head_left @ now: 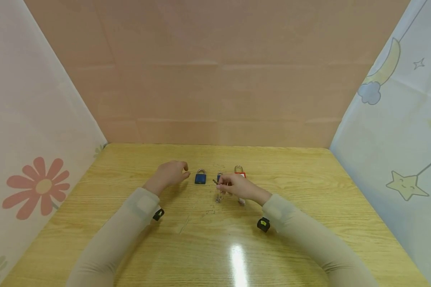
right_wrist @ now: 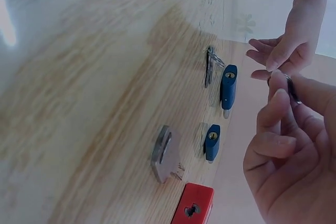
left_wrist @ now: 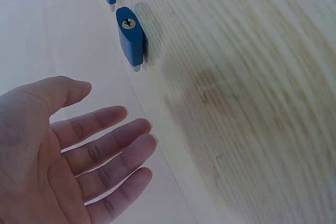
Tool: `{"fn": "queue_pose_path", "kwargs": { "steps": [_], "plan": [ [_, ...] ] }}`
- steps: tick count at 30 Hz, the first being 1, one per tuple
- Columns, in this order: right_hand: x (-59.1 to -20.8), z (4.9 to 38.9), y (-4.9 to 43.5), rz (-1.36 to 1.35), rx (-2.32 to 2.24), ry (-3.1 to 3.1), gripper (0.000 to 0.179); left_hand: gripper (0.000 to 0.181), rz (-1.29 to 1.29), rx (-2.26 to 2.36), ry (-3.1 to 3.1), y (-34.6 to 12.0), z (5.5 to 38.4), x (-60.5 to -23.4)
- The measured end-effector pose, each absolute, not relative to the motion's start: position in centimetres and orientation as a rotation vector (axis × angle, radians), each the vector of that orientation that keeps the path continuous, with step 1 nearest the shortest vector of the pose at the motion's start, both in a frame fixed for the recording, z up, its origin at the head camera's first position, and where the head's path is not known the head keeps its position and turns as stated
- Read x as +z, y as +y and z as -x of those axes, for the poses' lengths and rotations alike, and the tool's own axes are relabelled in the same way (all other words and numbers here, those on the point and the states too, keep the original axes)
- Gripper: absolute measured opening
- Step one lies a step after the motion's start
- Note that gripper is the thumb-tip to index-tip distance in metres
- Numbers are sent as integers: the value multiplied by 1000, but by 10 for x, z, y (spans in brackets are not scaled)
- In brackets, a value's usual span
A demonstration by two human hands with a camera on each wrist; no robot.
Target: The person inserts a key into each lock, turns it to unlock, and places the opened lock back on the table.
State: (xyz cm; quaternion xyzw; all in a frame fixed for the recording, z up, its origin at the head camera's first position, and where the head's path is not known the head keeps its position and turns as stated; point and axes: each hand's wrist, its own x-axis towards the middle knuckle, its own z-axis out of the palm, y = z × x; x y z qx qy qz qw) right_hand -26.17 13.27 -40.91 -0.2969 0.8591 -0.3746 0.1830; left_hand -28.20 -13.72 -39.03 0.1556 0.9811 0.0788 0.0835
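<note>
Pinching a small metal object [right_wrist: 291, 88], the right hand [head_left: 238, 185] hovers near the smaller blue padlock [right_wrist: 211, 148], the left hand [head_left: 169, 173] relaxed and loosely spread.

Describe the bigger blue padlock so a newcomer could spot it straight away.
On the wood-grain table, in the head view, look between the left hand and right hand. Just right of the left hand is the bigger blue padlock. It is the leftmost padlock, larger than the small blue padlock and unlike the red padlock in colour.
</note>
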Motion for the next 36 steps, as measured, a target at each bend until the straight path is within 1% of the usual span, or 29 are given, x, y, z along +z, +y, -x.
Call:
{"fn": "queue_pose_path", "kwargs": {
  "steps": [8, 12, 14, 17, 19, 26, 33, 36],
  "plan": [
    [-412, 262, 132, 795, -1141, 2304, 24, 33, -487, 243, 2905, -129, 288, -392],
    [-413, 262, 132, 802, -1148, 2279, 24, 31, -413, 291, 2852, -119, 296, -392],
    [-413, 262, 133, 806, -1149, 2273, 23, 36, -347, 307, 2804, -114, 302, -393],
    [-413, 262, 133, 808, -1153, 2271, 23, 49, -247, 310, 2727, -104, 310, -398],
    [-413, 261, 133, 815, -1158, 2268, 22, 54, -180, 329, 2692, -97, 313, -402],
    [-411, 259, 132, 824, -1172, 2267, 21, 43, -72, 439, 2678, -75, 315, -411],
    [-411, 258, 133, 828, -1179, 2283, 22, 42, -142, 663, 2605, -72, 318, -420],
    [-411, 257, 133, 825, -1170, 2288, 23, 39, -107, 822, 2566, -74, 315, -423]
  ]
}}
